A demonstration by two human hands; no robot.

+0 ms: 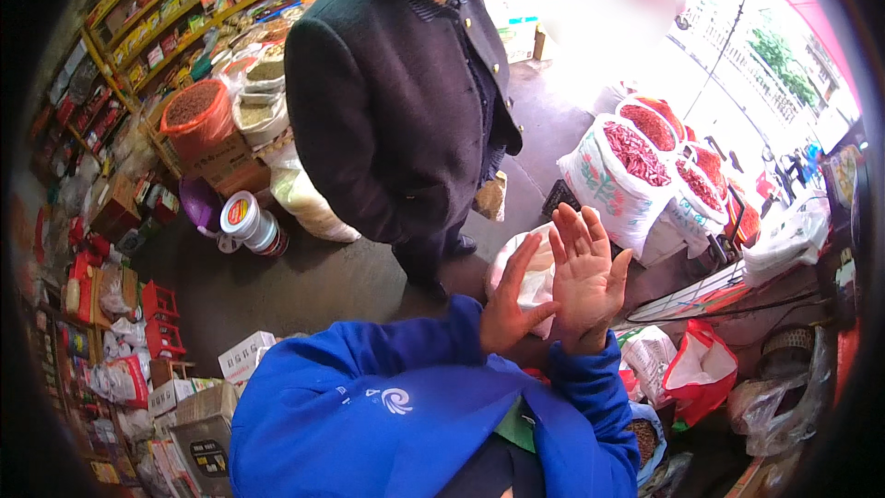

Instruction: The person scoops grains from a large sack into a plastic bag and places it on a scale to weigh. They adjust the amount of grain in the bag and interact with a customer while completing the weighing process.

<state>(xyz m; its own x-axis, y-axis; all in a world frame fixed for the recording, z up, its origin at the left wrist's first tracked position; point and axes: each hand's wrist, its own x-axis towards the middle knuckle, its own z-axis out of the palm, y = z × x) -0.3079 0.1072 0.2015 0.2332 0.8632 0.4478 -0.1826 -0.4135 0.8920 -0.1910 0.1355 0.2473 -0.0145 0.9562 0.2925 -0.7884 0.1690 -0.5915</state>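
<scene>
My left hand (pixel 509 299) is raised in front of my chest, holding nothing, its back turned partly towards me and the thumb spread from the fingers. Close to its right, my right hand (pixel 586 277) is also raised and bare, palm facing me, fingers up and thumb out to the side. The left thumb reaches near the right palm; whether they touch I cannot tell. Behind and below both hands stands an open white sack (pixel 508 264), partly covered by them. Its contents are hidden. Blue jacket sleeves (pixel 415 328) cover my arms.
A person (pixel 408 97) in a dark coat and face mask stands ahead. Sacks of dried red chillies (pixel 632 152) stand at the right. White plastic buckets (pixel 245 218), an orange-lined sack (pixel 197 114) and packed shelves (pixel 166 21) line the left. Cartons (pixel 204 429) sit at lower left.
</scene>
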